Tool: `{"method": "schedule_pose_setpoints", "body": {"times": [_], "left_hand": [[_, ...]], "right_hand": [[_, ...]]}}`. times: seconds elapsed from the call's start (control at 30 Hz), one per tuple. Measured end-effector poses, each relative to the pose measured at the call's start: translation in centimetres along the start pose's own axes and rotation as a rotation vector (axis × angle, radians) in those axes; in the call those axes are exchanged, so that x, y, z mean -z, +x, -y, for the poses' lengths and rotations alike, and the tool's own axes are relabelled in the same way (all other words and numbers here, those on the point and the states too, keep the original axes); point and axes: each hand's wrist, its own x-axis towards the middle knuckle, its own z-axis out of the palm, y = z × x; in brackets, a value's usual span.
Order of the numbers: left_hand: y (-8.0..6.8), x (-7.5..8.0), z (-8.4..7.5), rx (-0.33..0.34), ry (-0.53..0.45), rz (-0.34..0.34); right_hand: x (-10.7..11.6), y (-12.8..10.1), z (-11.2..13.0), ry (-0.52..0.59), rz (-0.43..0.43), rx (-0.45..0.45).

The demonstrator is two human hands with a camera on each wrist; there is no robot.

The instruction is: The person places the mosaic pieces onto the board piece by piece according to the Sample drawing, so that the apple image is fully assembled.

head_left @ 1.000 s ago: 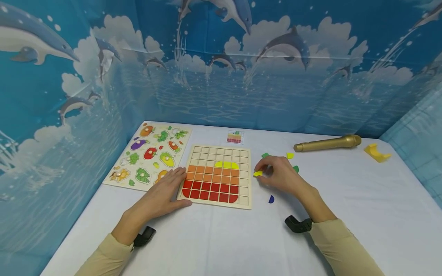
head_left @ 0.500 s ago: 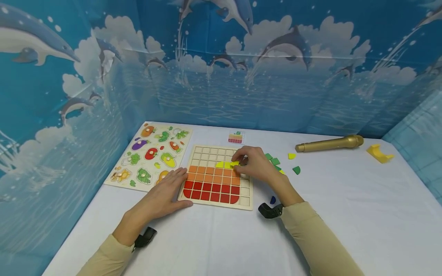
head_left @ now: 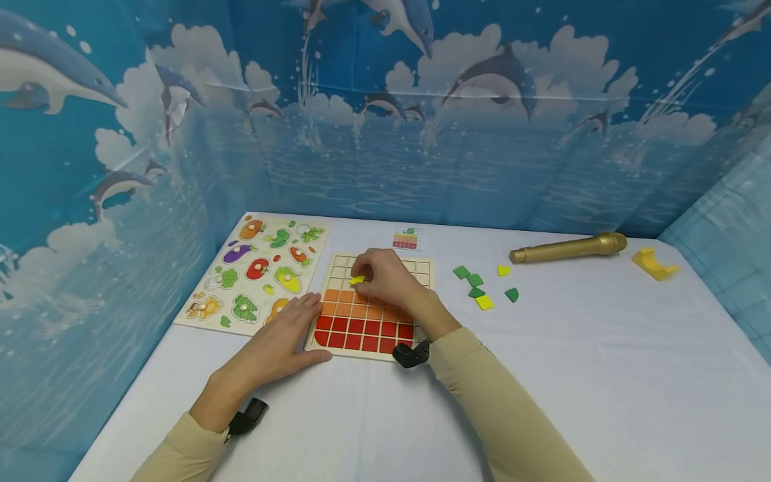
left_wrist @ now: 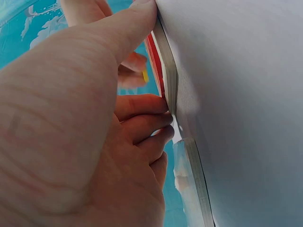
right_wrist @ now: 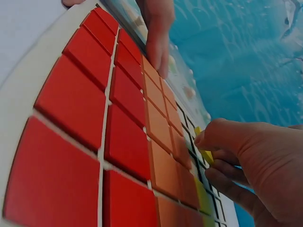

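My right hand (head_left: 391, 278) pinches a small yellow tile (head_left: 357, 280) between thumb and fingers, just over the left part of a wooden grid board (head_left: 424, 268). In the right wrist view that yellow tile (right_wrist: 206, 153) is tilted above bare cells. Rows of red tiles (head_left: 355, 326) and orange tiles (head_left: 343, 309) fill the lower part of the board. Beyond the orange ones, yellow tiles (right_wrist: 203, 194) lie in the grid; in the head view my right hand hides them. My left hand (head_left: 280, 341) rests against the board's left edge, fingers fairly straight.
Right of the board lie several loose green tiles (head_left: 475, 279) and yellow tiles (head_left: 484, 302). A small pattern card (head_left: 407, 238) sits behind the board. On the left is a vegetable peg puzzle (head_left: 225, 321). Farther right are a gold microphone (head_left: 566, 249) and a yellow holder (head_left: 654, 264).
My right hand has moved left from the loose tiles, across the board's yellow row, to its left part with the yellow tile. The blue piece is now out of sight. My left hand stays put.
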Motion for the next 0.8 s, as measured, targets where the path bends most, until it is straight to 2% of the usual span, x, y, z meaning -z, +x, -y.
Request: {"method": "schedule_pose_setpoints", "body": {"times": [0.17,0.4,0.8], "left_hand": [[0.0,-0.1,0.0,-0.001,0.005,0.003],[0.1,0.0,-0.1,0.008,0.008,0.007],[0.0,0.1,0.1,0.005,-0.006,0.002]], "right_hand": [[-1.2,1.0,0.5,-0.011,0.020,-0.011],[-2.7,1.8,1.2,-0.018,-0.003,0.009],[-3.4,1.4,2.0,-0.092,-0.013,0.026]]}}
